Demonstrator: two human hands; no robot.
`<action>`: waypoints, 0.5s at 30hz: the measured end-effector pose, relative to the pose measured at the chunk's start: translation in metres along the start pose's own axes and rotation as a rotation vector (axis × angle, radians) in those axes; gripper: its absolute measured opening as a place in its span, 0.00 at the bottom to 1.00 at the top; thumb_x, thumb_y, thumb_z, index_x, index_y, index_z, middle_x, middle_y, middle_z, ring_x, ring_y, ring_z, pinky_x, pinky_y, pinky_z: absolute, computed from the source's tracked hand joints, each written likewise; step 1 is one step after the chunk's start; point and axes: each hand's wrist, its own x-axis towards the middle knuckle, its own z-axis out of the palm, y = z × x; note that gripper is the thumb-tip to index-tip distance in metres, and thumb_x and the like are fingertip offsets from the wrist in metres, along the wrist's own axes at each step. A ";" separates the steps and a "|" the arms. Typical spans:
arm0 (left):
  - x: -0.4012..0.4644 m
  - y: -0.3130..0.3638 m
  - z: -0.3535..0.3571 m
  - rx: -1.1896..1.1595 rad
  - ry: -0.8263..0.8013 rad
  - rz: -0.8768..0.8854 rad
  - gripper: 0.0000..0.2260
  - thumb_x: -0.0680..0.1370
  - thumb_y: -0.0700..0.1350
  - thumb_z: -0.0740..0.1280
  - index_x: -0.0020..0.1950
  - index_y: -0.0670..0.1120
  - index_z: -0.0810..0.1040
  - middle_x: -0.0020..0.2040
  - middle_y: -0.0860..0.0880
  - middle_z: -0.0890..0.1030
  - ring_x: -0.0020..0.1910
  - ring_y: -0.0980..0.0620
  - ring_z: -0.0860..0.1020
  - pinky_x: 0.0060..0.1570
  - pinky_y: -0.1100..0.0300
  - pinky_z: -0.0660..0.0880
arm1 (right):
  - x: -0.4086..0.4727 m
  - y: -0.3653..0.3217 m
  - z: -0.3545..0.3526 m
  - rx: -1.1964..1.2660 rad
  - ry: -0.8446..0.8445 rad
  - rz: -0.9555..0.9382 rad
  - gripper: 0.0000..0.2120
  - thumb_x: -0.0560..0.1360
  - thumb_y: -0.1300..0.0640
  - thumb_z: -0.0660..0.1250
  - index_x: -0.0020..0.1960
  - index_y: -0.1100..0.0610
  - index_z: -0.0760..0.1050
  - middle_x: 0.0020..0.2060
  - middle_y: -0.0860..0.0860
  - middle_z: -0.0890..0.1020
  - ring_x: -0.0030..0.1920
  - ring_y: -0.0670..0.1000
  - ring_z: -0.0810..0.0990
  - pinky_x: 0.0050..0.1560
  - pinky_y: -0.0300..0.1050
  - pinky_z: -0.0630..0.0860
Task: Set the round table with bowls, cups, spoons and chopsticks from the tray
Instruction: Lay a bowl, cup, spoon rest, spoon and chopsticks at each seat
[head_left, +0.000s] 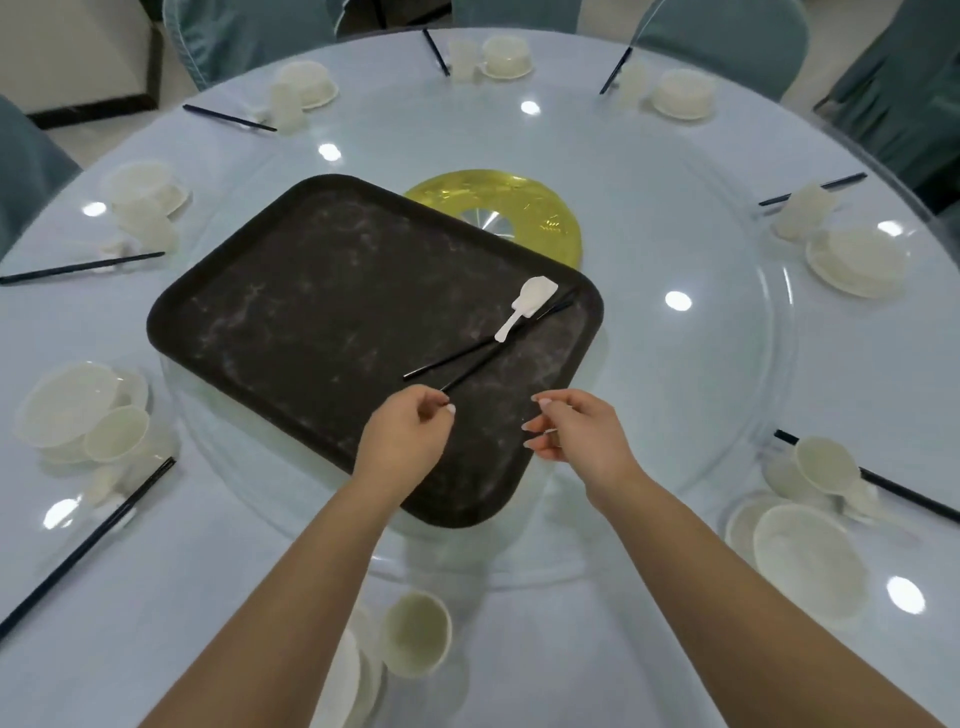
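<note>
Round desk (649, 364) nearly set, we reach loosely curled, empty left hand (402, 434) and right hand (571, 428) toward the tray (291, 322) centre-frame, pinching its chopsticks (470, 353) together by their near tips, then the spoon (527, 306).

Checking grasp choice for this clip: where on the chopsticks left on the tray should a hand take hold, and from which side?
Probably at the near ends of the chopsticks, coming from the person's side. The pair lies flat on the tray, running diagonally, its near tips just ahead of the left hand. The far ends lie beside the white spoon, so a grip there would risk nudging it.
</note>
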 end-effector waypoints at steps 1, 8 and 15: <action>0.012 0.006 0.004 0.006 0.003 0.012 0.09 0.79 0.50 0.65 0.57 0.50 0.78 0.45 0.58 0.77 0.45 0.58 0.75 0.47 0.62 0.69 | 0.010 -0.004 0.000 -0.002 0.007 0.007 0.09 0.81 0.59 0.60 0.52 0.56 0.79 0.40 0.56 0.84 0.34 0.51 0.82 0.34 0.38 0.80; 0.091 0.051 0.038 0.131 0.033 0.098 0.11 0.78 0.50 0.67 0.59 0.50 0.79 0.56 0.50 0.78 0.52 0.52 0.77 0.51 0.58 0.73 | 0.085 -0.032 0.002 -0.069 0.077 0.005 0.08 0.81 0.58 0.60 0.51 0.54 0.78 0.39 0.54 0.84 0.33 0.49 0.82 0.35 0.38 0.80; 0.144 0.069 0.074 0.394 0.048 0.062 0.17 0.77 0.57 0.66 0.59 0.48 0.77 0.56 0.47 0.76 0.55 0.46 0.75 0.48 0.51 0.75 | 0.148 -0.040 0.000 -0.286 0.154 -0.071 0.07 0.81 0.57 0.60 0.55 0.51 0.76 0.37 0.51 0.83 0.29 0.47 0.81 0.34 0.39 0.81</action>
